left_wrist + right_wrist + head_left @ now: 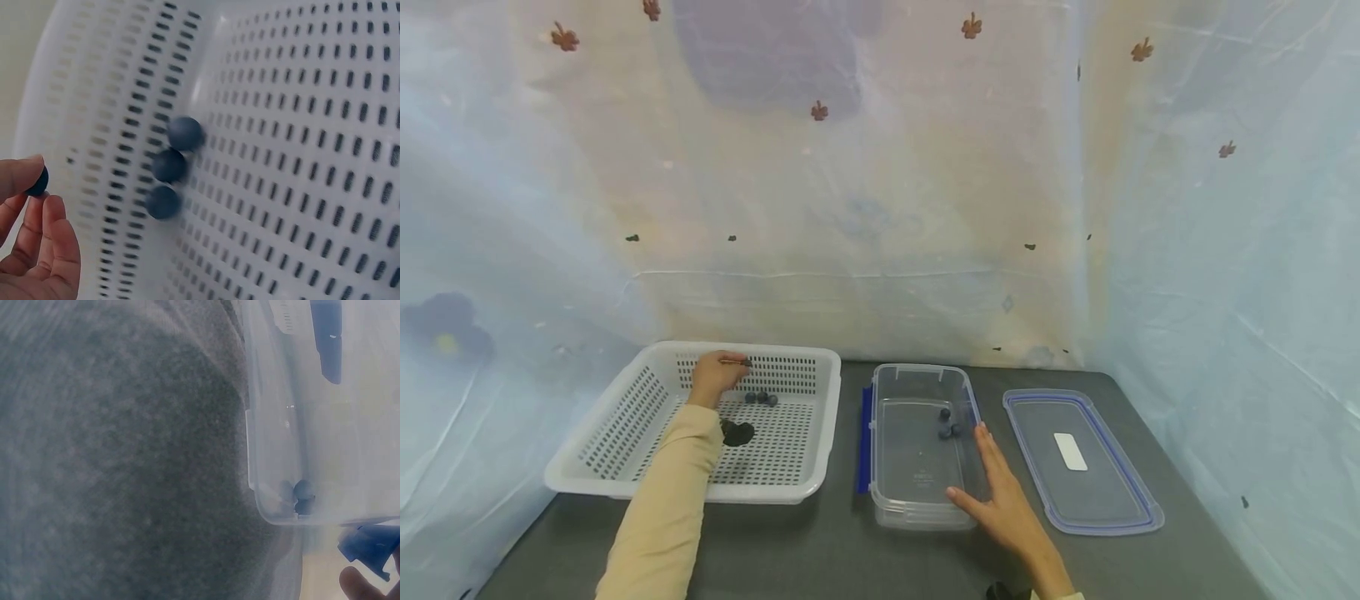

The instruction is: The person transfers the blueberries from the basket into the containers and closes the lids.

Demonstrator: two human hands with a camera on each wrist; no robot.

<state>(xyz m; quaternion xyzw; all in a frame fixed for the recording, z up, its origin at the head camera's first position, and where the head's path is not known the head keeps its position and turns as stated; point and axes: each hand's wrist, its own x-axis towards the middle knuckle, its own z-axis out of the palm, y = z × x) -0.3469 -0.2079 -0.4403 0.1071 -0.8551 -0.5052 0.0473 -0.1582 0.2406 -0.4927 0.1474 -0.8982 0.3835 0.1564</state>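
My left hand (711, 380) is over the far side of the white basket (831, 417), pinching a blueberry (40, 182) between thumb and fingertips. Below it, three more blueberries (169, 165) lie together on the basket floor by the far wall. My right hand (1006, 504) rests at the right side of the clear plastic container (902, 467), its fingers straight and the thumb over the near right corner. Inside that container sit a few blueberries (956, 429) near the right wall. In the right wrist view only part of the right hand (362, 586) shows, beside a blue latch (372, 547).
Right of the container lies its clear lid (1033, 467) with a blue seal and a white label. A blue side latch (865, 442) hangs off the container's left, facing the basket. Patterned plastic sheeting (880, 208) hangs behind and around the grey table (820, 558).
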